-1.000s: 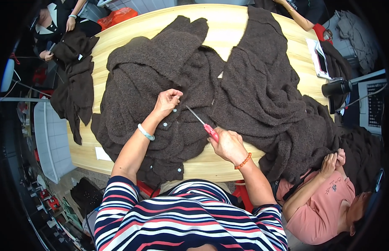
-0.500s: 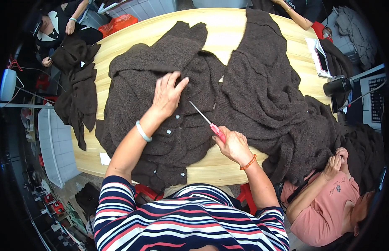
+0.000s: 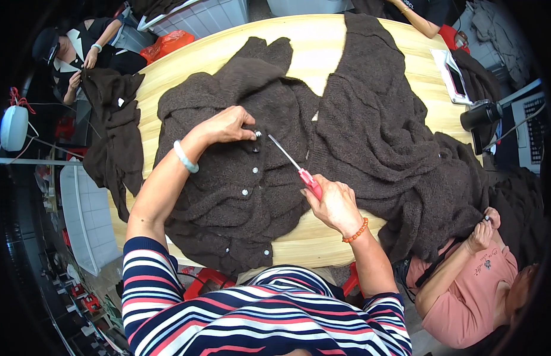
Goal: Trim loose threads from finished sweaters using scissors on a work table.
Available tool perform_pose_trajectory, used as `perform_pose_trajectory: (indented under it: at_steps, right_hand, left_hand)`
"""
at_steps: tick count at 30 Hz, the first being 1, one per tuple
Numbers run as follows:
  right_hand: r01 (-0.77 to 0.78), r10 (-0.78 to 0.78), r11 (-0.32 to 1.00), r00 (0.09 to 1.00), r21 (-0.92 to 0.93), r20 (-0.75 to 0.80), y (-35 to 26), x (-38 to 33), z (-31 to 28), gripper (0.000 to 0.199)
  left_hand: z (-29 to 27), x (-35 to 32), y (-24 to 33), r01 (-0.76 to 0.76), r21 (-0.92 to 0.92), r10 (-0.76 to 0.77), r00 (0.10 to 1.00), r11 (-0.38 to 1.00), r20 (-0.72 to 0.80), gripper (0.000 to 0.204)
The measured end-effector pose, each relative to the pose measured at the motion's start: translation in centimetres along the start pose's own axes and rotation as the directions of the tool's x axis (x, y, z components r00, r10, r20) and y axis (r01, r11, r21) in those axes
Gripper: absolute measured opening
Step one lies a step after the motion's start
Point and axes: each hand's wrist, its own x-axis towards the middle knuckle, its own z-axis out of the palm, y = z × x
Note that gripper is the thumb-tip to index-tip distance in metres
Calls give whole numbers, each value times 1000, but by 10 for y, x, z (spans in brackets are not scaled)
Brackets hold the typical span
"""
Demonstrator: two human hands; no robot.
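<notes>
A dark brown knitted cardigan (image 3: 198, 160) lies bunched in front of me, with several sparkly round buttons (image 3: 255, 170) down its front. My left hand (image 3: 229, 126) reaches over its upper front. The thumb and fingers pinch at the topmost visible button (image 3: 258, 134); a dark gap shows in the knit just below it. My right hand (image 3: 335, 204) grips a pink-handled tool (image 3: 310, 182) with a long thin metal shaft. Its tip points up and left and hangs over the cardigan, a short way right of the button. Whether the shaft is one blade or two I cannot tell.
More brown knitwear (image 3: 370, 118) covers the right of the wooden table (image 3: 320, 44). A person in pink (image 3: 471, 291) handles its edge at right. Another person holds a brown garment (image 3: 112, 136) at far left. A phone (image 3: 454, 80) and black bottle (image 3: 482, 115) stand at the right edge.
My left hand has gone from spread fingers over the knit to a pinch at the button. The cardigan's top fold has shifted. My right hand with the tool has barely moved.
</notes>
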Motion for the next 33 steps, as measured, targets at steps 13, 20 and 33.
perform_pose_trajectory:
  at_steps: [13, 20, 33]
  right_hand:
    - [30, -29, 1000, 994, -6, 102, -12, 4, 2, 22]
    - [-26, 26, 999, 1000, 24, -1, -10, 5, 3, 22]
    - [-67, 67, 998, 997, 11, 36, 18, -10, 19, 29]
  left_hand:
    - [22, -17, -25, -96, -317, 81, 995, 944, -61, 26]
    - [28, -13, -44, -17, -409, -22, 996, 912, -91, 22]
    - [20, 2, 12, 109, 216, -91, 992, 970, -92, 58]
